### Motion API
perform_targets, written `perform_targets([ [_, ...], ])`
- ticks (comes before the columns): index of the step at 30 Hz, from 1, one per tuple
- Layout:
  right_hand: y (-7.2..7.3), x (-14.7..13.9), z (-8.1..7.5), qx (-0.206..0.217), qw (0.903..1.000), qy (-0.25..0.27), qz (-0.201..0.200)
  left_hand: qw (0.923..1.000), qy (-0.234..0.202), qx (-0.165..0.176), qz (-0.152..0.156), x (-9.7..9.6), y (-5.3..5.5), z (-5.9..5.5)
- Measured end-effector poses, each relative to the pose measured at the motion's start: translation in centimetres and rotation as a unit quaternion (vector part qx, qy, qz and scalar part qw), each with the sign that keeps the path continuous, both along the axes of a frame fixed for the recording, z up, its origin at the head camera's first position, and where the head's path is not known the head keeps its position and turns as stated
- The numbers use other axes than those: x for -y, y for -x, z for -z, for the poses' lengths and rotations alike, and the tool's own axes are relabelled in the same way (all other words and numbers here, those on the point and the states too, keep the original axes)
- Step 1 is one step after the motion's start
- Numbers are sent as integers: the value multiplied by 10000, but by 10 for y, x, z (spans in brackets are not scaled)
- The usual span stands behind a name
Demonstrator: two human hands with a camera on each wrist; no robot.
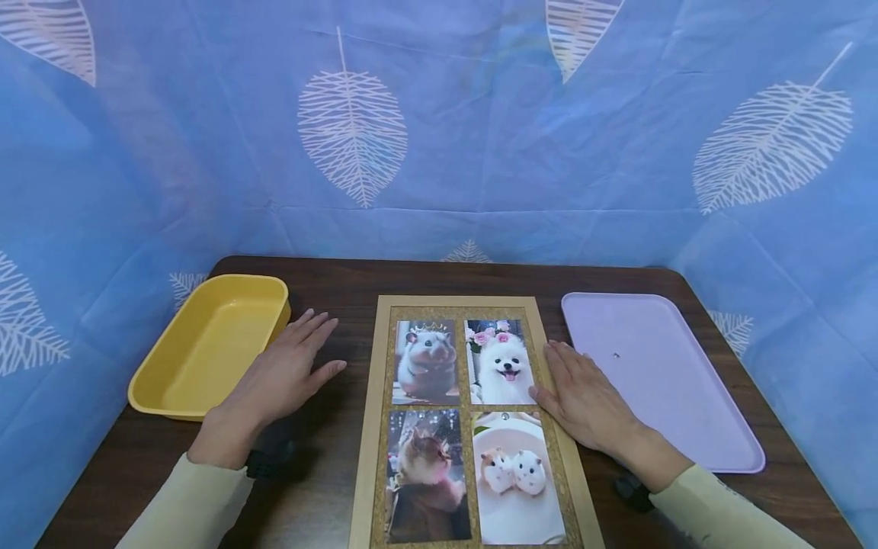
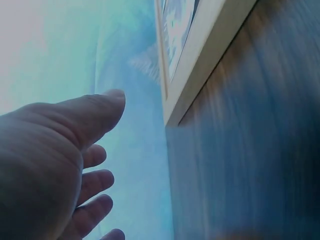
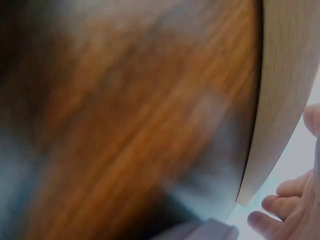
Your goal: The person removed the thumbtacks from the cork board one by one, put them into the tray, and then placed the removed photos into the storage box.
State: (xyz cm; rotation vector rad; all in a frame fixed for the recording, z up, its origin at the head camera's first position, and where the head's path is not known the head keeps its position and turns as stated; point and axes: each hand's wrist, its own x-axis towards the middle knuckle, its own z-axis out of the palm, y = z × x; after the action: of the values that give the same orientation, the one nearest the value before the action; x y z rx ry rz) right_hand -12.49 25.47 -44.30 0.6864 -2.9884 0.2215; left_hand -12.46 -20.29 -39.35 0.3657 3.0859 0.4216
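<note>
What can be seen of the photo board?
The photo board has a pale wood-look frame and speckled, cork-like backing bearing four animal photos, two by two. It lies flat on the dark table between yellow tub and purple tray, its near edge unseen. The right hand overlaps its right edge; contact is unclear.

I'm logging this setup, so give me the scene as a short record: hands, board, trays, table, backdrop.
Left hand: open, near the yellow tray, holding nothing
Right hand: open, over the right edge of the framed board; contact unclear
Board contents: four animal pictures, two by two
Yellow tray: left of the board
Purple tray: right of the board, small shiny object on it
Table: dark wood grain
Backdrop: blue, white leaf prints
</note>
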Motion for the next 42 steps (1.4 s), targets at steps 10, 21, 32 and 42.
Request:
perform_targets([
  [10, 1, 11, -2, -187, 9997, 18, -172, 9994, 80, -26, -334, 46, -8, -16],
  [21, 8, 51, -21, -516, 9963, 465, -498, 9967, -204, -234, -748, 100, -12, -19],
  [32, 15, 121, -50, -376, 9855, 979, -1334, 9898, -385, -351, -1326, 138, -15, -13],
  [42, 5, 208, -48, 453, 9731, 1015, -2019, 9880, -413, 42, -1490, 153, -13, 2],
])
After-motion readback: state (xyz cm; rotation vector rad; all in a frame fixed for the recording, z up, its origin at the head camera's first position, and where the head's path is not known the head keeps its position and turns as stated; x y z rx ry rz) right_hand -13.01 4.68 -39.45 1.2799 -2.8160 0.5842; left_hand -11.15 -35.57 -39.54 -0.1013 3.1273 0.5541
